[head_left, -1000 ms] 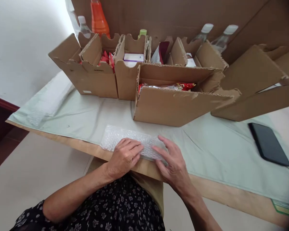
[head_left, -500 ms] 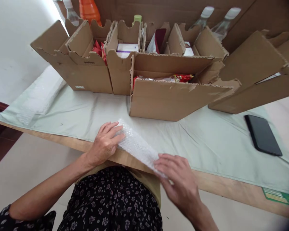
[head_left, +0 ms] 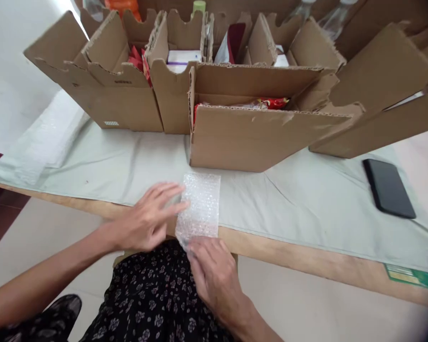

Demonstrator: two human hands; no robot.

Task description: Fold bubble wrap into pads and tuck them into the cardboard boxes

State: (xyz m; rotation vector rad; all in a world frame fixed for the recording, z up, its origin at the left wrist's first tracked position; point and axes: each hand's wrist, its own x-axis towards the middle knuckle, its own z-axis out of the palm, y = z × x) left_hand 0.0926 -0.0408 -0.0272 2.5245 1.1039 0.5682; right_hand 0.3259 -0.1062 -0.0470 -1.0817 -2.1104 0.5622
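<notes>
A small folded piece of bubble wrap [head_left: 200, 204] lies at the near edge of the table, its long side pointing away from me. My left hand [head_left: 148, 219] rests beside its left edge with fingers stretched out flat, fingertips touching the wrap. My right hand [head_left: 211, 270] is just below the table edge and pinches the wrap's near end between its fingers.
A pale green cloth [head_left: 299, 204] covers the wooden table. Several open cardboard boxes [head_left: 257, 137] with packets and bottles stand along the back. A black phone [head_left: 388, 187] lies at the right. A larger bubble wrap sheet [head_left: 43, 142] lies at the far left.
The wrap has turned from lying crosswise to pointing away from me. My right hand has swung left and down to its near end; my left hand slid to its left side.
</notes>
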